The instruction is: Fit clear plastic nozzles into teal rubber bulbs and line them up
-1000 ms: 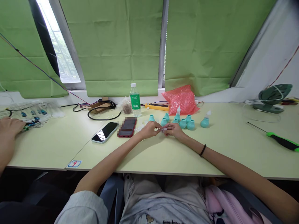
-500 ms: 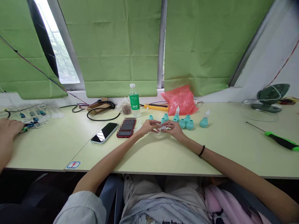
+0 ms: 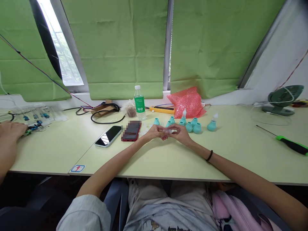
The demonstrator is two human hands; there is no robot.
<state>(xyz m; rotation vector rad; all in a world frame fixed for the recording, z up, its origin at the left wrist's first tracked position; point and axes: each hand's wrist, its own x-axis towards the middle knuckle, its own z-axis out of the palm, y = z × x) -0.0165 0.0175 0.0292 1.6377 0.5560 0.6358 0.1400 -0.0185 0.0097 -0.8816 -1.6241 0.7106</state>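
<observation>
My left hand (image 3: pixel 155 132) and my right hand (image 3: pixel 182 134) meet over the table, fingertips closed from both sides on a small clear plastic piece (image 3: pixel 170 131). Fingers hide most of it, so its exact shape cannot be made out. Just behind the hands stand several teal bulbs (image 3: pixel 197 128) with open necks, some partly covered by my fingers. One teal bulb at the back carries a pointed translucent tip (image 3: pixel 184 113). Off to the right, another teal bulb (image 3: pixel 211 125) also has a translucent tip (image 3: pixel 215 116).
Left of my hands lie a red-cased phone (image 3: pixel 131 131) and a pale-cased phone (image 3: pixel 108 136). Behind are a water bottle (image 3: pixel 140 104), a pink bubble-wrap bag (image 3: pixel 189 102) and black cable (image 3: pixel 106 122). A screwdriver (image 3: pixel 292 145) and a fan (image 3: pixel 285 98) are right; another person's hand (image 3: pixel 11 131) is far left.
Fingers of both hands have shifted slightly around the clear piece, with the left fingers more curled under it. The whole view has moved a little; the bulbs stay in place.
</observation>
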